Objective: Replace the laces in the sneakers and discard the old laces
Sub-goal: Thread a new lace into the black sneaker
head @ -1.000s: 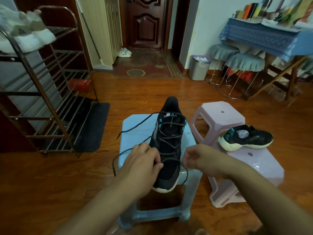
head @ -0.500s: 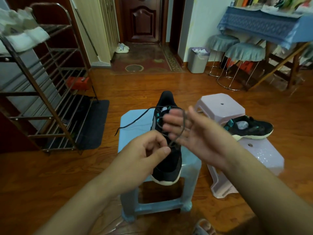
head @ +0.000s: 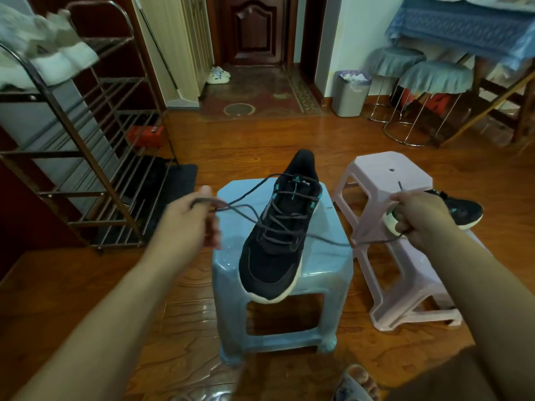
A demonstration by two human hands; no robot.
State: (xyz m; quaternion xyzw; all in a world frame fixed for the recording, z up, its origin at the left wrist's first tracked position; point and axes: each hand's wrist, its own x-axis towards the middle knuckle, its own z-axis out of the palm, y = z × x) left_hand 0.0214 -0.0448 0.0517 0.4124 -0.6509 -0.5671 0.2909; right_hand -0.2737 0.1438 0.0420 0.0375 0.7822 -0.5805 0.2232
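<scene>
Item: sneaker (head: 275, 241), black, white sole, toe toward me, standing on the blue stool (head: 324, 273); grey lace (head: 278, 224) criss-crossed through its eyelets, both ends free. Left hand (head: 189, 224): grip curled round the left lace end, drawn out to the left of the shoe; the hand is blurred, so I cannot tell exactly which fingers pinch. Right hand (head: 417, 218): grip clamped on the right end, the tip poking up above my fist, the strand running back low across the stool to the shoe. Second sneaker (head: 460, 211): on the pink stool (head: 388, 175), partly behind my right hand, apparently unlaced. Bin (head: 348, 94): by the far wall, likely place for the old laces. Step in hand, as I judge it: snugging the lace. Method: pull both ends outward evenly, low and level, so the shoe does not slide off the stool; compare the two ends; take slack row by row if the crossings stay loose.
</scene>
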